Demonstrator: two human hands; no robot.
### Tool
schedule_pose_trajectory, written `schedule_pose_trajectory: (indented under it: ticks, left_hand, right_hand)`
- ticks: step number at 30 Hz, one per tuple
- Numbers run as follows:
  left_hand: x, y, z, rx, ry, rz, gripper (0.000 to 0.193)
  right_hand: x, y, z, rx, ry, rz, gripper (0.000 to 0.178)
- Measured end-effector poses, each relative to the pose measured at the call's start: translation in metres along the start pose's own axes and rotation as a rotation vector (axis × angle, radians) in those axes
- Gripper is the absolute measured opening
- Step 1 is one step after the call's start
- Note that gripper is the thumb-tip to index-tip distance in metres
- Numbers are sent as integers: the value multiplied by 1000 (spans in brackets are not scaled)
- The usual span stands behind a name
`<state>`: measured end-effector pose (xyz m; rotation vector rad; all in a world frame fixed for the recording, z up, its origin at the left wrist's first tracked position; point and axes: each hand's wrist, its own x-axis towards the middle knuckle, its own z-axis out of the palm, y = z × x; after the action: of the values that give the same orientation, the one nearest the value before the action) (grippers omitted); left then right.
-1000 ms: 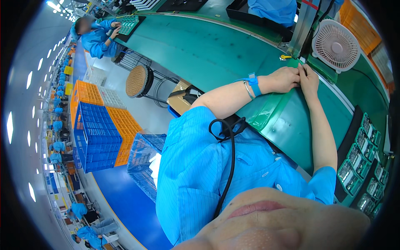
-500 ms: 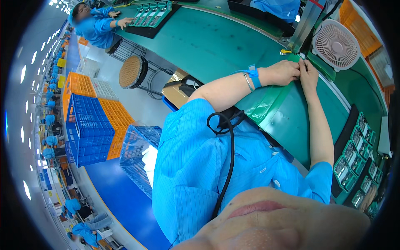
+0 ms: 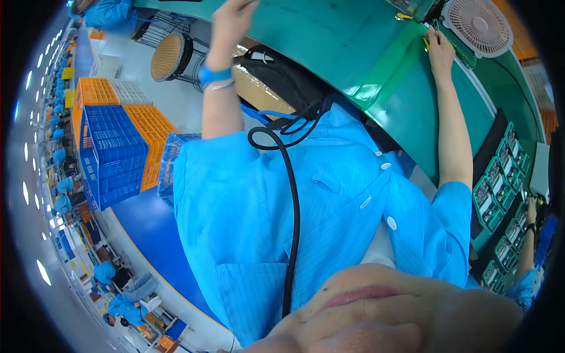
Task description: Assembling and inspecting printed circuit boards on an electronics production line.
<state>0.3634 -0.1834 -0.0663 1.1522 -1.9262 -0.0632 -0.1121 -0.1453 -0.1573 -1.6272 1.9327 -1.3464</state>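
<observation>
My left hand (image 3: 232, 22), slightly blurred, is raised over the near edge of the green work surface (image 3: 306, 35). Its fingers are curled together, with something dark at the tips that I cannot make out. A blue wrist strap (image 3: 215, 76) circles that wrist. Far to the right, my right hand (image 3: 440, 54) is closed on a thin metal tool (image 3: 435, 26), whose exact kind is unclear. A small yellow thing (image 3: 426, 43) shows beside its fingers. Left of this hand, a strip of clear green film (image 3: 385, 67) lies across the surface.
A pink fan (image 3: 478, 27) stands beyond my right hand, near a small yellow-handled thing (image 3: 404, 16). Green trays of circuit boards (image 3: 493, 197) lie at right, where another person's arm (image 3: 528, 247) reaches in. A black cable (image 3: 294, 223) hangs before me; a stool (image 3: 170, 56) and crates (image 3: 118, 147) stand left.
My left hand has parted from my right and swung far to the left. The right hand stays near the fan, at the film's far end. The whole view has shifted somewhat.
</observation>
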Motion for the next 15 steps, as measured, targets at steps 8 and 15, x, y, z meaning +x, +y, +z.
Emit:
schedule_pose_trajectory:
  ticks: [8, 15]
  left_hand:
    - [-245, -147, -94, 392, 129, -800, 22]
    - [-256, -134, -60, 368, 115, -919, 24]
  right_hand:
    - [-7, -12, 21, 33, 25, 1, 40]
    - [-4, 5, 11, -3, -5, 40, 41]
